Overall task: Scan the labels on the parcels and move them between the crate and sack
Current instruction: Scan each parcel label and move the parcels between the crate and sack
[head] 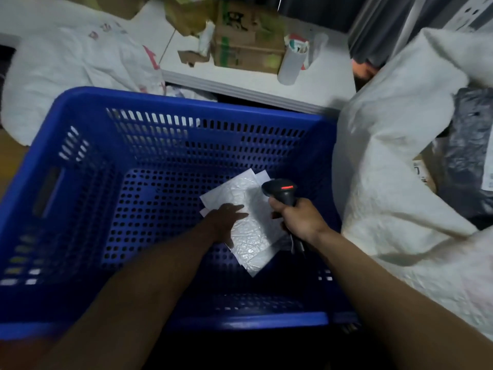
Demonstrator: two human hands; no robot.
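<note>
A large blue perforated crate (88,161) fills the middle of the view. On its floor lies a white bubble-wrap parcel (253,236) with a second flat white parcel (262,175) peeking out beneath it. My left hand (226,222) lies on the top parcel's left side with fingers extended. My right hand (300,217) grips the handle of a black barcode scanner (280,192), whose red light glows, just right of the parcel. A big white woven sack (386,156) stands open at the right, with dark grey parcels (469,145) inside.
A white table (320,84) behind the crate carries cardboard boxes (248,36) and a white cup (292,62). Another white sack (66,62) slumps at the back left. A brown box with a label (424,172) lies in the right sack.
</note>
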